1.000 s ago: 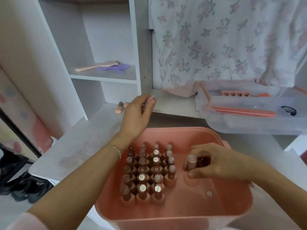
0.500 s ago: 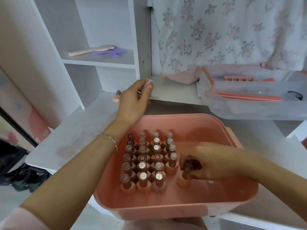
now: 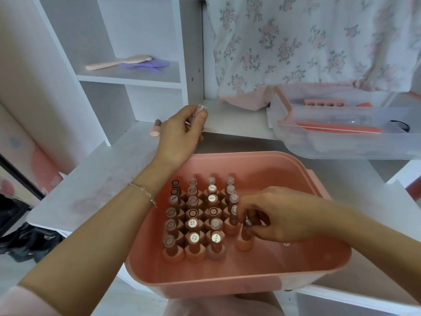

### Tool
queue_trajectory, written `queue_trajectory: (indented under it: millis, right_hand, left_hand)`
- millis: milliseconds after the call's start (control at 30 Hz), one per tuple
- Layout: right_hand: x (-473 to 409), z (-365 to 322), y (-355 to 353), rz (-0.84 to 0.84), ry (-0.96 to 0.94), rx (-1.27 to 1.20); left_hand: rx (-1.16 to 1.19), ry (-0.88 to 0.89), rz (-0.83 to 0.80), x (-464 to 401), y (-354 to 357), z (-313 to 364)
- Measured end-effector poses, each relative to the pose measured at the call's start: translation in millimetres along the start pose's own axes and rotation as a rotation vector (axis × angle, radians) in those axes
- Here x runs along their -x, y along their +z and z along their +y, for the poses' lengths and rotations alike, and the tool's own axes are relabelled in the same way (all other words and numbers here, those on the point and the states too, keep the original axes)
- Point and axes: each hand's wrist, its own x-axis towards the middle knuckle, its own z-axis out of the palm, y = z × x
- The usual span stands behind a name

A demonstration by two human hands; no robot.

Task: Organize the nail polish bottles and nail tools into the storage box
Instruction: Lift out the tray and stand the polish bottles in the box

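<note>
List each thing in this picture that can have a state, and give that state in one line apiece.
Pink storage box: open, partly filled with upright bottles.
Bottle rows: upright, capped, packed together.
Left hand: grips a bottle above the desk.
Right hand: pinches the cap of an upright bottle in the box.
Loose bottle: lying on its side.
Clear tray: open, holding tools.

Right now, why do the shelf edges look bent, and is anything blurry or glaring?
Head view: the wide-angle lens bows the white shelf unit; soft daylight, no harsh glare; bottle caps in the pink box are fairly sharp, while the floral cloth and clear tray look softer.
</note>
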Motion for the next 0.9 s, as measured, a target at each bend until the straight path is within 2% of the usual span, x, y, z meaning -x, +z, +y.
queue_trajectory:
  millis: [233, 900]
  right_hand:
    - [-4.7, -0.7, 1.1, 0.019, -0.023, 0.085]
    - [-7.7, -6.5, 2.8, 0.034, -0.033, 0.066]
  left_hand:
    - [0.012, -0.011, -0.004, 0.8, -0.7, 1.1]
    - [0.034, 0.040, 0.024, -1.4, -1.9, -0.3]
